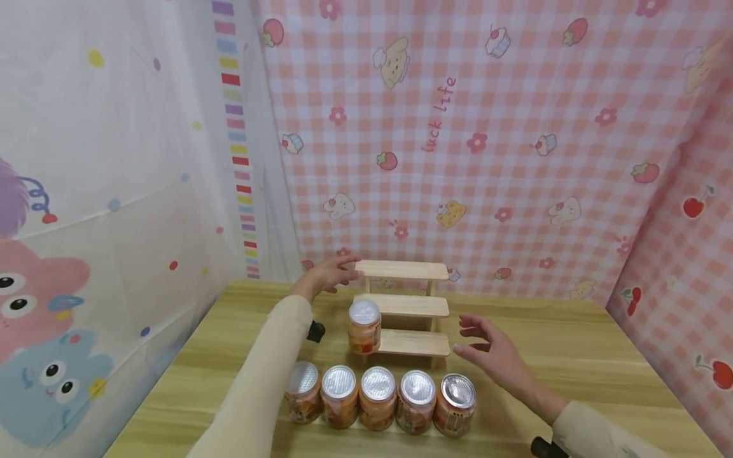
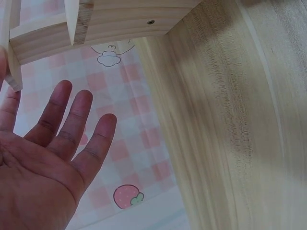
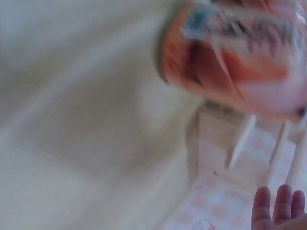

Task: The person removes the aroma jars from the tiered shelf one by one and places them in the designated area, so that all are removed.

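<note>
A small three-step wooden rack stands near the back of the table. My left hand is at the left end of its top step, thumb and index finger on either side of the board's end. In the left wrist view, the other fingers of that hand spread away from the wood. One clear jar with a silver lid and orange contents sits at the left of the bottom step. To the rack's right, my right hand hovers with fingers parted and nothing in them.
Several similar jars stand in a row on the wooden table in front of the rack. A pink checked cloth hangs behind the table, and a white cartoon-print cloth hangs at the left.
</note>
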`<state>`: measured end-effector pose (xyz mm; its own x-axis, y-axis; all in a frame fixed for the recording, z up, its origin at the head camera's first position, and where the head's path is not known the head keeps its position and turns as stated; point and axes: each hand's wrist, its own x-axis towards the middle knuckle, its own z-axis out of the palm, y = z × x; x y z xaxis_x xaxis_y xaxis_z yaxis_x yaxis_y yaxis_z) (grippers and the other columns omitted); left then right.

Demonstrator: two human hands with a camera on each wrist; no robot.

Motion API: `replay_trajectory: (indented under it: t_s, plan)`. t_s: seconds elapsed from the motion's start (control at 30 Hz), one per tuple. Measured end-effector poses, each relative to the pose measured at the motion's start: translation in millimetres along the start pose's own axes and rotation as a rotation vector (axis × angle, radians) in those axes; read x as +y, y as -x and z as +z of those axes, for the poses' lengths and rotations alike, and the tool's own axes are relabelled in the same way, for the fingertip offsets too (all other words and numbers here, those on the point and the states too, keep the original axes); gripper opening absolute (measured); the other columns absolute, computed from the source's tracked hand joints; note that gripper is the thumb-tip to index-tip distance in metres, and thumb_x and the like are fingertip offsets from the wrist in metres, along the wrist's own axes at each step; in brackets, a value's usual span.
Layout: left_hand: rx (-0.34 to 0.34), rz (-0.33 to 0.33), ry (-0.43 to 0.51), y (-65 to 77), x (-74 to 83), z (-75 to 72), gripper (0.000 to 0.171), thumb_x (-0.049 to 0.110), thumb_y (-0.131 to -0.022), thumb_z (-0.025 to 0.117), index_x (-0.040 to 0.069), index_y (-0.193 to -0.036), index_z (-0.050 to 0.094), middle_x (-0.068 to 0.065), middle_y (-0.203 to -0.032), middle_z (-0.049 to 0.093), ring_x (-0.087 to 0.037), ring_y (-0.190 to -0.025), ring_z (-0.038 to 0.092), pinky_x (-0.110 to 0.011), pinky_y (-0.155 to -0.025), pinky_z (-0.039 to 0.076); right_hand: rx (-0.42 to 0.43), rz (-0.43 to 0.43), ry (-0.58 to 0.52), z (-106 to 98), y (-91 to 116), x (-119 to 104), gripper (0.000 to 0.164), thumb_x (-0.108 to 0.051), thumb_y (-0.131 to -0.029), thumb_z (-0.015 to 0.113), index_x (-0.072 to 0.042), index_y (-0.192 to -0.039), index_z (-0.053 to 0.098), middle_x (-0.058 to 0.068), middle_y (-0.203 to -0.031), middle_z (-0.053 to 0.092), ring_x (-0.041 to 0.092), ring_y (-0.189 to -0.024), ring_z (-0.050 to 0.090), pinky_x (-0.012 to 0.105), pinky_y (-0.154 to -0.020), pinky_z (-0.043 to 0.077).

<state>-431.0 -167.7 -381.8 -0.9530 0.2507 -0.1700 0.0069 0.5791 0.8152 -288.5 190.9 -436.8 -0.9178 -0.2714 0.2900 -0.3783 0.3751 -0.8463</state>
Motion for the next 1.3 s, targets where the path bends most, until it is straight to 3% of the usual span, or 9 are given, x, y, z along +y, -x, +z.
replay_trajectory:
  t_s: [0.4,0.67,0.8,0.97,1.1,1.3]
  plan:
    - [0.002,-0.007,0.000,-1.0,0.0,-1.4,0.057,0.034,-0.100,0.061,0.021,-0.152,0.042,-0.014,-0.147,0.047,-0.036,-0.127,0.051,-0.053,-0.097,0.046,-0.109,0.006,0.022,-6.6,-65.3,-12.0,0.064,-0.022,-0.092,0.073,-0.002,-0.145,0.043,0.023,-0.140,0.048,0.039,-0.124,0.051,0.053,-0.099,0.045]
    - [-0.009,-0.008,0.008,-0.5,-1.0,-0.7,0.057,0.033,-0.100,0.061,0.021,-0.152,0.042,-0.015,-0.149,0.044,-0.036,-0.126,0.051,-0.052,-0.096,0.047,-0.239,-0.012,0.058,16.9,-96.2,-22.6,0.069,-0.026,-0.089,0.076,-0.001,-0.144,0.044,0.019,-0.139,0.051,0.037,-0.124,0.052,0.050,-0.097,0.048]
    - [-0.003,-0.009,0.012,0.2,0.4,-0.8,0.057,0.034,-0.099,0.061,0.021,-0.152,0.042,-0.014,-0.149,0.045,-0.036,-0.126,0.051,-0.053,-0.097,0.046,-0.306,-0.023,0.035,36.4,-104.5,-30.2,0.071,-0.027,-0.085,0.080,-0.002,-0.142,0.047,0.018,-0.138,0.053,0.035,-0.122,0.054,0.048,-0.098,0.048]
    - [-0.009,-0.005,0.007,1.4,1.3,-2.3,0.058,0.034,-0.099,0.062,0.022,-0.152,0.042,-0.014,-0.149,0.045,-0.037,-0.127,0.051,-0.053,-0.098,0.046,-0.377,-0.065,-0.015,55.4,-110.7,-38.2,0.072,-0.020,-0.083,0.081,0.004,-0.141,0.046,0.027,-0.134,0.051,0.040,-0.119,0.054,0.046,-0.096,0.050]
    - [-0.014,-0.008,0.000,-0.1,0.3,-2.8,0.058,0.034,-0.099,0.062,0.021,-0.152,0.043,-0.015,-0.147,0.048,-0.037,-0.127,0.051,-0.054,-0.097,0.047,-0.414,-0.106,-0.008,65.4,-113.8,-38.7,0.068,-0.015,-0.083,0.081,0.007,-0.138,0.048,0.028,-0.129,0.054,0.041,-0.115,0.057,0.044,-0.093,0.052]
    - [-0.005,-0.011,0.013,-1.3,-1.7,-2.8,0.054,0.034,-0.098,0.063,0.024,-0.149,0.047,-0.015,-0.139,0.055,-0.036,-0.124,0.053,-0.053,-0.096,0.047,-0.463,-0.103,-0.013,75.9,-117.8,-40.9,0.070,-0.013,-0.082,0.082,0.009,-0.138,0.047,0.025,-0.127,0.055,0.039,-0.114,0.058,0.043,-0.093,0.052]
